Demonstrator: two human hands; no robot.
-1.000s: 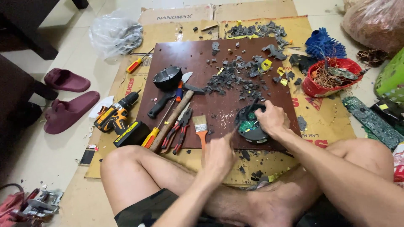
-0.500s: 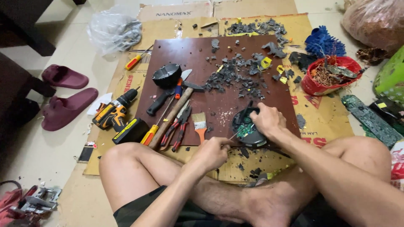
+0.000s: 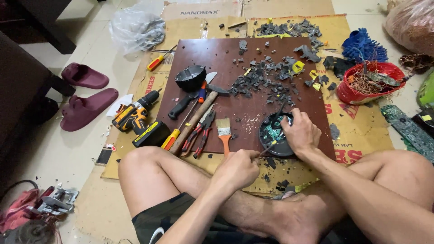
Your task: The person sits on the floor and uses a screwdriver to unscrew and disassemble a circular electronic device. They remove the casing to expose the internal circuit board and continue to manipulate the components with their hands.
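With the right hand [image 3: 302,132] clamped over the round black casing [image 3: 275,135] at the brown board's [image 3: 253,108] near edge and the left hand [image 3: 237,168] closed on a thin screwdriver [image 3: 267,148], prying went best shallow, pressing down firmly.

The near rim of the round black casing [image 3: 274,135] is covered by the right hand [image 3: 302,133], and the parts on the green board inside it are too small to be told apart. The handle of the thin tool [image 3: 268,147] is swallowed by the closed left hand [image 3: 237,168], so its kind cannot be made out. The grey metal part [image 3: 56,202], the pink bag [image 3: 409,25] and the green circuit board [image 3: 409,131] are cut off by the picture's edges.
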